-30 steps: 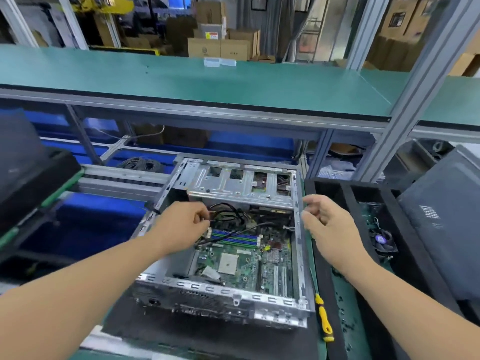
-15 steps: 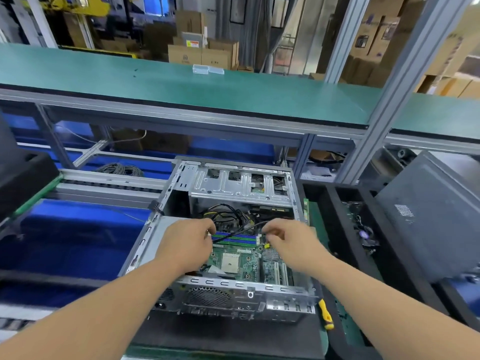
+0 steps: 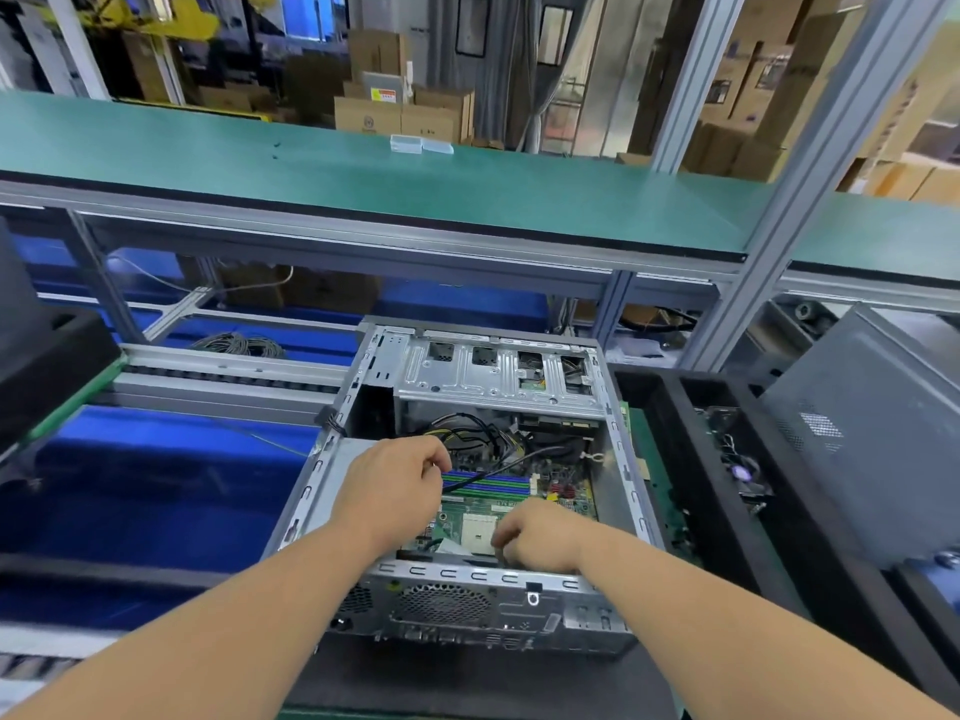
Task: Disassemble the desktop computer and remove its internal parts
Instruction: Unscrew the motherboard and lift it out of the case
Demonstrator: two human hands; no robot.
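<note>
Left hand (image 3: 395, 491): fingers curled, apparently pinching a black cable (image 3: 519, 456) just above the memory slots (image 3: 485, 484). Right hand (image 3: 540, 535): fingers bent down onto the motherboard (image 3: 519, 504) beside the bare CPU socket (image 3: 477, 530); whether they gripped anything could not be told. Both forearms reached in over the rear panel (image 3: 467, 600), wrists dropped into the desktop computer (image 3: 618, 459), which lay open on the desk, side cover off. Judged step: freeing cabling from the board. Next move probably needs the connector released before pulling, without straining the board.
</note>
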